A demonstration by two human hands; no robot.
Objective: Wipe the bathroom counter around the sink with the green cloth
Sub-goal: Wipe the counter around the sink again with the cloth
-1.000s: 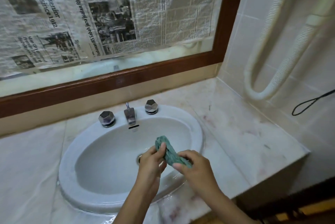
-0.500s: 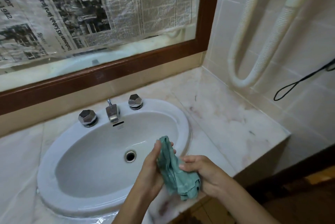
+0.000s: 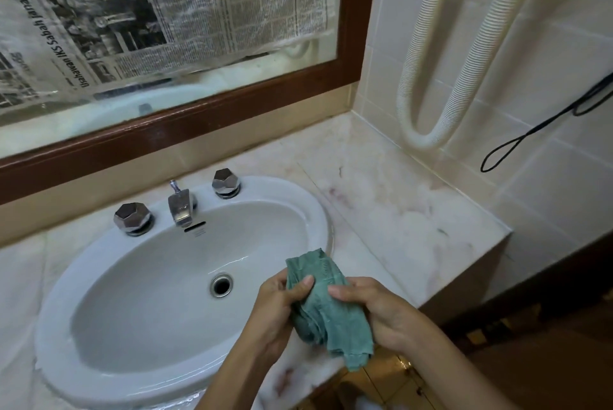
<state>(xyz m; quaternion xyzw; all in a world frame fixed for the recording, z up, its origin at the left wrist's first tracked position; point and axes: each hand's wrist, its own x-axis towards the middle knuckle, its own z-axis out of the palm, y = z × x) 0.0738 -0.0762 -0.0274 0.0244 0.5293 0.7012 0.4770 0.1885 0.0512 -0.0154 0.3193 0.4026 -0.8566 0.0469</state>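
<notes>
The green cloth (image 3: 326, 306) is bunched up in the air over the front right edge of the white sink (image 3: 99, 270). My left hand (image 3: 278, 313) grips its left side with the thumb across the fabric. Its right side is held by my right hand (image 3: 381, 310), fingers curled round it. A loose end of the cloth hangs down below both hands. The marble counter (image 3: 404, 210) stretches to the right of the sink, with faint reddish and dark marks on it.
A chrome tap (image 3: 180, 204) and two faceted chrome knobs (image 3: 132, 219) sit at the back of the sink. A wood-framed mirror (image 3: 185, 121) covered in newspaper stands behind. A ribbed white hose (image 3: 428, 137) and a black cord (image 3: 530, 134) hang on the tiled right wall.
Both hands have drawn the cloth back from over the basin toward the front right rim, and the cloth has loosened so an end now hangs down. The view has shifted right.
</notes>
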